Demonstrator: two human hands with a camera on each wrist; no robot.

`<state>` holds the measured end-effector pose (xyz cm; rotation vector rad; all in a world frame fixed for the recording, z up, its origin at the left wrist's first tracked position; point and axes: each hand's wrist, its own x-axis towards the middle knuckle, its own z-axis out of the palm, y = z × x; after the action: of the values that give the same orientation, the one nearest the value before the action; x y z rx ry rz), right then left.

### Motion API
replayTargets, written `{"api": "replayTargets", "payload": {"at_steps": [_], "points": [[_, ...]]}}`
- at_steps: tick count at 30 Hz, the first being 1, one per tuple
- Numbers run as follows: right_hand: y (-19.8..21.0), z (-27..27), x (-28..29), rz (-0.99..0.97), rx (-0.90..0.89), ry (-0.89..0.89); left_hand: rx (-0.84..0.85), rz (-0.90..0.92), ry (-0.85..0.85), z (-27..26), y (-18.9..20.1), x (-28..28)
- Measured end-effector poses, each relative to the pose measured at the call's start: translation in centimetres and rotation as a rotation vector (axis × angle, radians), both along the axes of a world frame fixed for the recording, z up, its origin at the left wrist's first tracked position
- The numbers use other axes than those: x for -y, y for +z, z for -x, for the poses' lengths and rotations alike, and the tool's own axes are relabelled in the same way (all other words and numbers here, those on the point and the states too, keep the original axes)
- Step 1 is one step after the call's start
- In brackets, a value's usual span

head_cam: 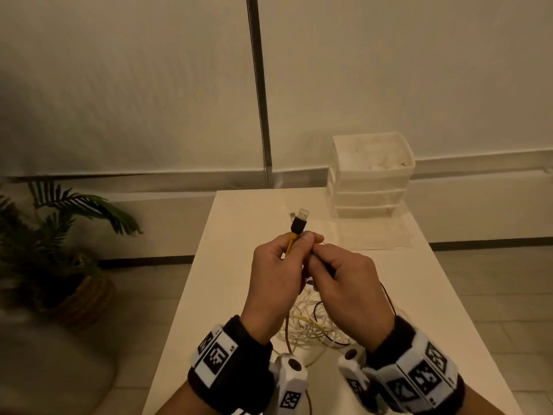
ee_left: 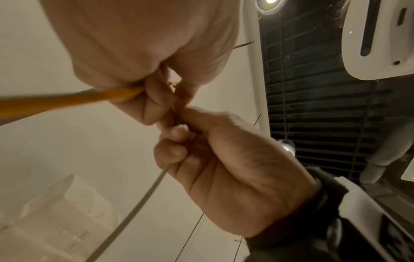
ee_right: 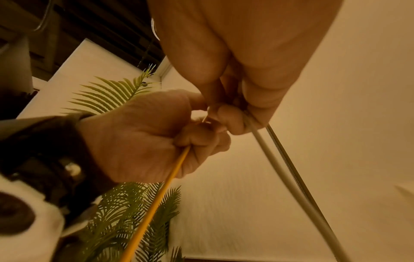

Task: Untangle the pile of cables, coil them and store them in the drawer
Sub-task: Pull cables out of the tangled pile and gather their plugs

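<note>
Head view: both hands raised together above the table (head_cam: pixel 419 295), knuckles toward the camera, thumbs nearly touching.
Left hand (head_cam: pixel 273 280): fingers curled round the yellow cable (head_cam: pixel 290 245), gripped just below its black USB plug (head_cam: pixel 298 224); plug upright above the fist, metal tip uppermost.
Right hand (head_cam: pixel 348 290): fingers curled, pinching a white cable (ee_right: pixel 264 145) close against the left hand's fingertips; thin dark cable (head_cam: pixel 389 298) trailing past the wrist.
Pile of cables (head_cam: pixel 311 327): loose tangle of white, yellow and black strands on the table, directly below and between the two wrists.
Drawer unit (head_cam: pixel 371 178): white, three stacked drawers, on the table beyond the right hand, well apart from it.
Left wrist view: yellow cable emerging from the closed left fist toward the lens; white cable hanging from the right fist.
Right wrist view: yellow cable running down from the left fist; white cable beside a braided strand (ee_right: pixel 284 156) leaving the right hand.
Potted plant (head_cam: pixel 57 244): on the floor, far to the left of the left hand.
</note>
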<state>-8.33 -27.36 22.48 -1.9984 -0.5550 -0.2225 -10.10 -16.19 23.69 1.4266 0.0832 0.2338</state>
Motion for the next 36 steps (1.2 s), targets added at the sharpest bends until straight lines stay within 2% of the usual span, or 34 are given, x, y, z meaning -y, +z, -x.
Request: {"api": "replayTargets", "payload": {"at_steps": [5,8,10,12,15,20,23,25,26,29,32,36], "points": [[-1.4,-0.3,0.6,-0.100,-0.046,0.065,0.071,-0.068,0.108,-0.5,-0.3,-0.2],[-3.0,-0.7,1.5,-0.164,-0.282,0.232,0.133,-0.027,0.151,-1.1,0.7,-1.5],[-4.9,-1.6,2.6,-0.113,-0.404,0.335,0.184,0.093,0.155,-1.3,2.2,-2.8],[-6.9,-2.9,4.0,-0.023,-0.458,0.387,0.238,0.140,0.184,-1.4,3.3,-4.4],[-8.3,-5.0,5.9,0.057,-0.459,0.372,0.279,0.112,0.213,-1.6,3.4,-6.2],[-6.4,-8.0,7.3,0.016,-0.522,0.421,0.320,0.006,0.270,-0.5,3.3,-6.8],[-7.5,-8.3,7.8,0.187,-0.527,0.477,0.438,-0.045,0.380,0.2,5.9,-7.9],[-9.5,-7.8,8.2,0.278,-0.508,0.425,0.457,-0.095,0.323,0.6,7.0,-8.3],[-10.1,-7.5,8.3,0.253,-0.496,0.358,0.409,-0.129,0.243,0.8,6.9,-8.1],[-9.6,-7.1,8.1,0.006,-0.499,0.211,0.199,-0.336,-0.005,0.4,4.0,-6.0],[-6.3,-6.9,6.7,-0.132,-0.463,0.264,0.142,-0.659,-0.163,-0.4,0.0,-2.8],[-2.0,-6.9,5.4,-0.322,-0.494,0.398,0.085,-0.674,-0.148,-1.3,-1.8,0.6]]}}
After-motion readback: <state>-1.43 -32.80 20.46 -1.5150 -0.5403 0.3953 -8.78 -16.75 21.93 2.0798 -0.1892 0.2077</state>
